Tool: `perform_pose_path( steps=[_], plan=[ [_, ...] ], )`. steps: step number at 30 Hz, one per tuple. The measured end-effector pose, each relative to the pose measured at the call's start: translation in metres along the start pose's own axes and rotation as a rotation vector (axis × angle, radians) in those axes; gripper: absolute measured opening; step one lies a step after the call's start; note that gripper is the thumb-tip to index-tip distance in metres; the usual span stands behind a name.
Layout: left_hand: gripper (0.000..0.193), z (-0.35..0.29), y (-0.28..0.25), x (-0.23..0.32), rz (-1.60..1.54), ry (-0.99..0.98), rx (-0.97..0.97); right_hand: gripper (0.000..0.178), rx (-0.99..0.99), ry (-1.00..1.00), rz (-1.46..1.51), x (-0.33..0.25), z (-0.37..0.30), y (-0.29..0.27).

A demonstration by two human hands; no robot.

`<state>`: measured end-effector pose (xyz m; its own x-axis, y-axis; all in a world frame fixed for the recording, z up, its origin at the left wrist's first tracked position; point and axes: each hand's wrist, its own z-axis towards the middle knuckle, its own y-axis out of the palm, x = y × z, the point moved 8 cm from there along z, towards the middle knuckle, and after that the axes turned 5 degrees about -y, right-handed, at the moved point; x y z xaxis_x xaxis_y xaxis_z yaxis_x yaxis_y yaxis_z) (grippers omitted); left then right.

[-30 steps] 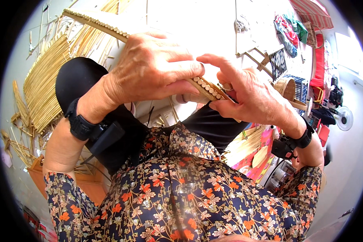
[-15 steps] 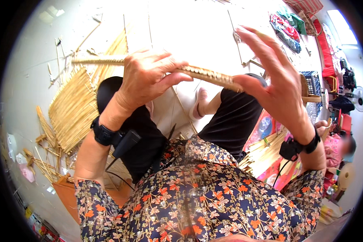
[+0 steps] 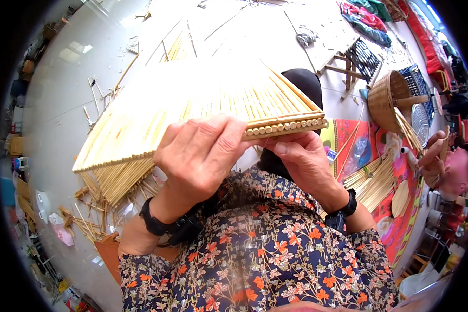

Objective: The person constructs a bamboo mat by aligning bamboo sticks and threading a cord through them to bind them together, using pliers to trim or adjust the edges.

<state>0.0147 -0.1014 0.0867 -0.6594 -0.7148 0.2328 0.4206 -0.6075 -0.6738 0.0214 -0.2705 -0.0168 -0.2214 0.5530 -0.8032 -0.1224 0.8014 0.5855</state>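
Head view showed a flat mat of thin pale bamboo sticks tied side by side (image 3: 203, 112), held up close in front of the person's chest. The left hand (image 3: 200, 156) was curled over its near edge, fingers closed on the sticks, likely to keep it steady. The right hand (image 3: 301, 161) gripped from below near the cut stick ends, so it stayed level. A round woven basket (image 3: 385, 96) sat well apart on the floor. Loose bamboo sticks (image 3: 114, 182) lay below the mat.
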Motion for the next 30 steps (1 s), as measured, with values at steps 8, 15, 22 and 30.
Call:
perform_pose_path(
  steps=[8, 15, 22, 30],
  plan=[
    [0.031, -0.044, 0.023, 0.008, 0.105, 0.110, -0.171, 0.040, 0.101, 0.060, -0.195, 0.043, -0.011, -0.022],
    [0.031, -0.053, 0.029, 0.011, 0.127, 0.163, -0.141, 0.039, 0.045, -0.160, -0.201, 0.068, -0.016, -0.033],
    [0.031, -0.053, 0.031, 0.012, 0.112, 0.178, -0.141, 0.037, -0.059, -0.267, -0.299, 0.083, -0.019, -0.046],
    [0.031, -0.054, 0.030, 0.009, 0.077, 0.156, -0.125, 0.043, 0.015, -0.235, -0.277, 0.068, -0.020, -0.035]
  ],
)
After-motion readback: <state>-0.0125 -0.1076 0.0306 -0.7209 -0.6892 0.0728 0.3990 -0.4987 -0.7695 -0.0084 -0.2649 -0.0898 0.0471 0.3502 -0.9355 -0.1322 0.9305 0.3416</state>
